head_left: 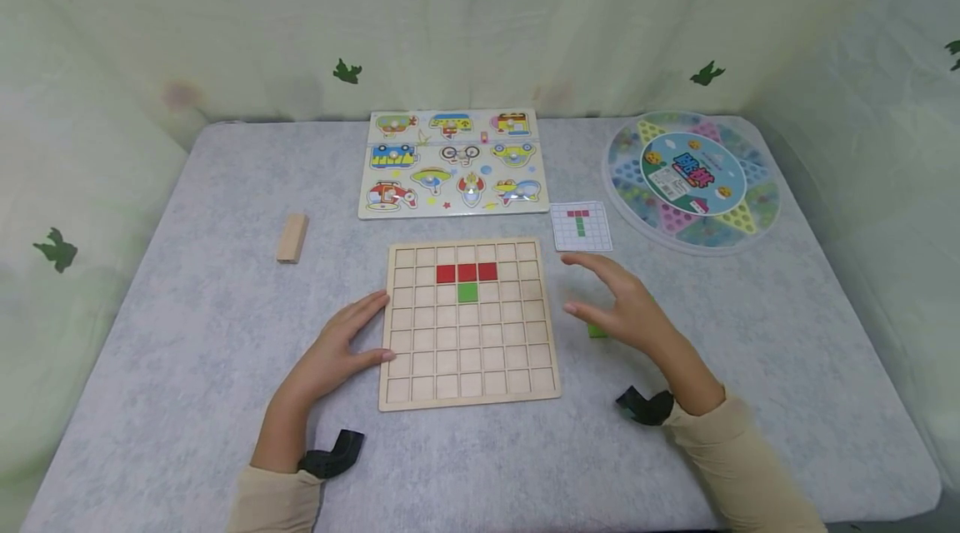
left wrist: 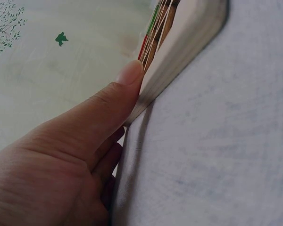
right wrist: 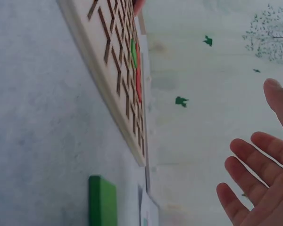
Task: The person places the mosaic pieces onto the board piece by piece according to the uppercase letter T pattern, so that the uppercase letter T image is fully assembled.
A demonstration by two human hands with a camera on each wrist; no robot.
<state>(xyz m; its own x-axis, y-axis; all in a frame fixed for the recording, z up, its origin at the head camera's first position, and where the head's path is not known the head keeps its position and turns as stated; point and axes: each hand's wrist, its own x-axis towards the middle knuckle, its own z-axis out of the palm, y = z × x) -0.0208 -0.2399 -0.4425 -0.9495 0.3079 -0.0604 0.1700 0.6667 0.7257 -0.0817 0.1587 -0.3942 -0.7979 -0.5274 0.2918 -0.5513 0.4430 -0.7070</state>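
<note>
A square wooden grid board (head_left: 471, 387) lies on the table in the head view. Three red tiles (head_left: 467, 272) sit side by side in one row of it, with one green tile (head_left: 467, 292) below the middle one. My left hand (head_left: 337, 350) rests against the board's left edge, its thumb and fingertips touching the rim. Right of the board, my right hand (head_left: 626, 308) hovers with fingers spread and nothing held. A green block (head_left: 597, 331) lies partly hidden beneath it; the right wrist view also shows this green block (right wrist: 103, 202) on the table.
A pattern card (head_left: 582, 226) showing a red and green T lies beyond the right hand. Behind the board is a vehicle puzzle (head_left: 453, 175), with a round Chinese checkers set (head_left: 693, 183) at the back right. A wooden block (head_left: 292, 238) stands at left.
</note>
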